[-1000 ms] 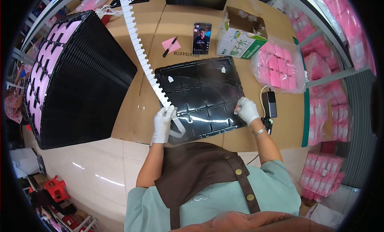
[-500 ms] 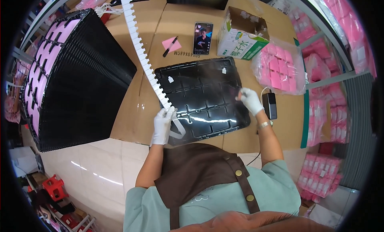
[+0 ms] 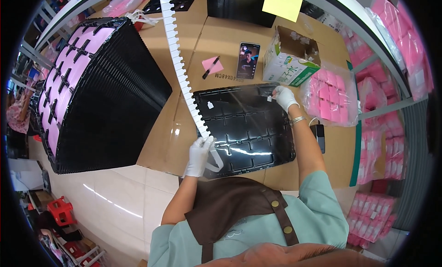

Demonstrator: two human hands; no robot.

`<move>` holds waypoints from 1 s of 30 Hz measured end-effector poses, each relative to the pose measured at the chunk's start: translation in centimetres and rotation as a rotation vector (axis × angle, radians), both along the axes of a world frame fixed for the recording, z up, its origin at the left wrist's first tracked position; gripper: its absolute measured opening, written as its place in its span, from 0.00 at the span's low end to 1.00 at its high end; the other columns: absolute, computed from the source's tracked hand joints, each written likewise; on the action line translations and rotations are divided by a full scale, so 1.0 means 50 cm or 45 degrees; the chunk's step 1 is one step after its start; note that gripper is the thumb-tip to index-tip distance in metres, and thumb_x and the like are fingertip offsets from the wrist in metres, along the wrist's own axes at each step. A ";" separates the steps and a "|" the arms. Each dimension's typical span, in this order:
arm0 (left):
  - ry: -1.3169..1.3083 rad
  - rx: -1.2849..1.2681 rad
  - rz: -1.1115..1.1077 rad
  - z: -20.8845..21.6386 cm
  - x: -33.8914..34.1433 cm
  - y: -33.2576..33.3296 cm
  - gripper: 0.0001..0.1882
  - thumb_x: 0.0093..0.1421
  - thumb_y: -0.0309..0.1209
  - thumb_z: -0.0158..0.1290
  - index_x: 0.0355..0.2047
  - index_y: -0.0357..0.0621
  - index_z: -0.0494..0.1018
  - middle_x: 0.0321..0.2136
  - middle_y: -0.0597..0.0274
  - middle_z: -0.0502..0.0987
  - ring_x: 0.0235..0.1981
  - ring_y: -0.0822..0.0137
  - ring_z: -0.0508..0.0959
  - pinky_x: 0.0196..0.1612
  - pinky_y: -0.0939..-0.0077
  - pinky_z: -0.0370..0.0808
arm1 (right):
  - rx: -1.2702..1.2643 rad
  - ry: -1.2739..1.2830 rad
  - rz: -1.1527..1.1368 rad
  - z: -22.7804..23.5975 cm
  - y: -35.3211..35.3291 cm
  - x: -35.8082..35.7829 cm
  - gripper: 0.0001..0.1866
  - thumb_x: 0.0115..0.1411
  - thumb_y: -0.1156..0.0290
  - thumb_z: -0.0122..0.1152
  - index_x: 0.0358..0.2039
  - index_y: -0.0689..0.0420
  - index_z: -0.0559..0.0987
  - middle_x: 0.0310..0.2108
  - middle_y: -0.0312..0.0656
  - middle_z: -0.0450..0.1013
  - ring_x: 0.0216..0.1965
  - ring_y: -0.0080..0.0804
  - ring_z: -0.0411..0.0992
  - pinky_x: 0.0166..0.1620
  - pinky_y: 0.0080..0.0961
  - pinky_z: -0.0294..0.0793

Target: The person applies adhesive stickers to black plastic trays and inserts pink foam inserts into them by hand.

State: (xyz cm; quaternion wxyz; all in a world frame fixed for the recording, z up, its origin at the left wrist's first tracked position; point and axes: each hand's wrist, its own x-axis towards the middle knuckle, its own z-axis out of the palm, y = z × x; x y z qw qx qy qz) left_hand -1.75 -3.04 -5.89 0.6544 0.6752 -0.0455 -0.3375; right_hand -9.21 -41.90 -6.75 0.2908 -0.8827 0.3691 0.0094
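Observation:
A shiny black plastic tray with moulded compartments lies in front of me, under what looks like clear film. My left hand, white-gloved, is closed at the tray's near left corner. It pinches the lower end of a long strip of white labels, and a loop of translucent backing hangs beside the fingers. My gloved right hand reaches to the tray's far right corner, fingers bent together next to a small white label; whatever they grip is too small to make out. Another white label sits on the tray's far left part.
Left stands a tall stack of black trays with pink pieces on its face. Beyond the tray are a pen on a pink note, a phone and an open carton. Bagged pink pieces and a black power bank lie right.
My right hand has moved away from me, from the tray's right edge to the label at its far right corner. My left hand still holds the strip. The whole view has shifted slightly.

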 end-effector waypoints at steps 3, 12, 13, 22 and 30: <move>0.020 -0.024 0.021 0.006 0.005 0.001 0.13 0.62 0.36 0.52 0.35 0.37 0.77 0.31 0.65 0.79 0.31 0.78 0.74 0.36 0.84 0.69 | -0.059 -0.004 -0.050 0.013 0.020 0.012 0.06 0.49 0.68 0.63 0.29 0.52 0.80 0.29 0.47 0.77 0.34 0.43 0.75 0.41 0.33 0.72; -0.009 0.019 -0.013 0.010 0.003 0.000 0.12 0.62 0.35 0.53 0.34 0.37 0.76 0.31 0.64 0.79 0.31 0.77 0.74 0.36 0.83 0.69 | -0.362 -0.019 -0.147 0.018 0.084 0.020 0.03 0.49 0.70 0.61 0.24 0.54 0.78 0.28 0.47 0.76 0.34 0.45 0.75 0.39 0.35 0.72; -0.003 -0.006 -0.008 0.007 0.003 0.000 0.12 0.62 0.35 0.53 0.35 0.36 0.76 0.31 0.64 0.79 0.32 0.77 0.75 0.37 0.83 0.69 | -0.417 -0.072 -0.179 0.010 0.089 0.018 0.03 0.49 0.71 0.61 0.22 0.55 0.78 0.27 0.46 0.76 0.32 0.43 0.75 0.38 0.34 0.73; 0.038 -0.030 -0.007 0.009 0.011 0.007 0.13 0.62 0.35 0.52 0.37 0.35 0.75 0.33 0.61 0.79 0.34 0.75 0.76 0.38 0.83 0.70 | 0.250 -0.730 -0.218 0.009 0.108 0.003 0.04 0.52 0.82 0.52 0.25 0.58 0.73 0.23 0.40 0.73 0.28 0.27 0.72 0.36 0.26 0.71; 0.118 -0.203 0.227 0.031 0.019 0.051 0.12 0.64 0.33 0.49 0.36 0.35 0.75 0.30 0.63 0.78 0.31 0.76 0.75 0.36 0.83 0.71 | -0.045 -0.181 0.598 0.042 0.348 0.223 0.10 0.51 0.71 0.58 0.35 0.53 0.81 0.34 0.48 0.77 0.39 0.45 0.75 0.44 0.37 0.73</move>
